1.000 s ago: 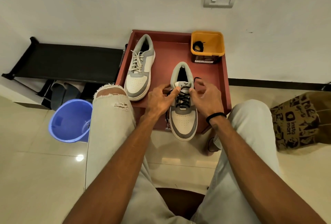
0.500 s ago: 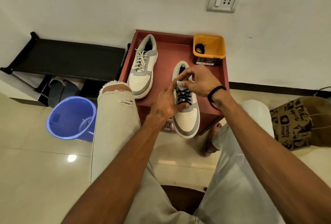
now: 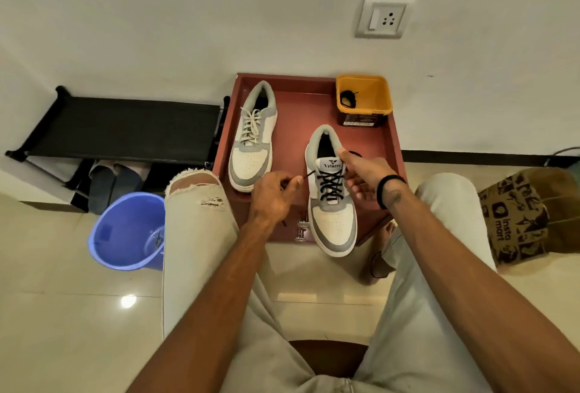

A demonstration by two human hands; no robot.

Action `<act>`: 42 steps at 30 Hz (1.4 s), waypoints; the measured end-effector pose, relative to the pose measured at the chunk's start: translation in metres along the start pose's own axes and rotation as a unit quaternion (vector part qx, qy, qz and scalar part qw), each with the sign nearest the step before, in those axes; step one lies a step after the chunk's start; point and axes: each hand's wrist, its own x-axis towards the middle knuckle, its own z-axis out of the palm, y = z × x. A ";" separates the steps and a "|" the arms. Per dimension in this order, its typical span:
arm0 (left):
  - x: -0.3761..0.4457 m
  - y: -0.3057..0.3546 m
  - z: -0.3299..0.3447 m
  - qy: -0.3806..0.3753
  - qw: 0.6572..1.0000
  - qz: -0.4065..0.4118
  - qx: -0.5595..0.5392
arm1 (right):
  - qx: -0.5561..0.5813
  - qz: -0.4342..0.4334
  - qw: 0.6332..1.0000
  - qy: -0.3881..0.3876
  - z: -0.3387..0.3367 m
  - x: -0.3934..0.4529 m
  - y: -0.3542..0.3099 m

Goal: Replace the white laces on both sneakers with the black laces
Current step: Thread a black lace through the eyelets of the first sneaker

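Note:
Two grey-and-white sneakers stand on a red table (image 3: pixel 295 129). The right sneaker (image 3: pixel 332 223) carries a black lace (image 3: pixel 330 184) crossed through its eyelets. My left hand (image 3: pixel 273 198) pinches the lace's left end, drawn out taut to the left of the shoe. My right hand (image 3: pixel 364 176) grips the shoe's right side by the collar, thumb at the tongue. The left sneaker (image 3: pixel 251 154) has a white lace (image 3: pixel 251 125). A second black lace (image 3: pixel 347 98) lies coiled in a yellow tub (image 3: pixel 376 110) at the table's back right.
A blue bucket (image 3: pixel 125 232) stands on the floor to the left, beside a black shoe rack (image 3: pixel 125 129) with slippers under it. A brown printed bag (image 3: pixel 518 213) sits at the right. My knees flank the table; a wall is right behind it.
My left hand has pulled away from the tongue to the left, drawing the black lace end out. My right hand dropped from above the tongue to the shoe's right side.

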 end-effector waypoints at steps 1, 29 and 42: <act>0.000 0.000 -0.002 -0.005 1.000 0.006 0.004 | 0.030 0.009 0.999 -0.009 0.003 0.000 -0.001; -0.028 0.207 -0.133 -0.148 0.924 -0.042 -0.351 | 0.371 -0.299 0.879 -0.007 -0.082 -0.139 -0.077; -0.011 0.230 -0.116 -0.237 0.925 0.027 -0.295 | 0.017 -0.343 0.919 -0.195 -0.069 -0.131 -0.059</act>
